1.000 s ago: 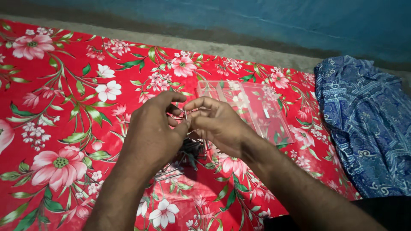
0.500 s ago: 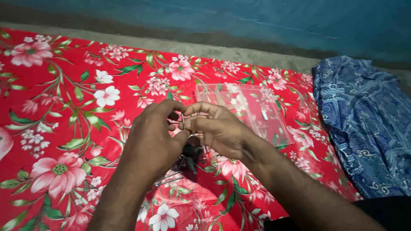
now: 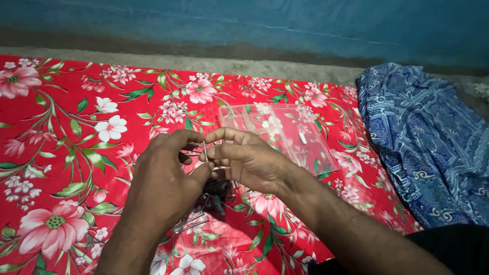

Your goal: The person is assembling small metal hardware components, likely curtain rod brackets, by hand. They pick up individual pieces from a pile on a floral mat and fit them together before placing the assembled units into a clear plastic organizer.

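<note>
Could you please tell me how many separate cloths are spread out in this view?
2. The red flower-printed cloth covers the floor under both hands and the clear plastic box; the blue patterned cloth lies crumpled at its right edge. Others may lie beyond the frame.

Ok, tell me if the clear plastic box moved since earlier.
No. The clear plastic box lies over the same flowers of the red floral cloth; only the view shifted.
</note>
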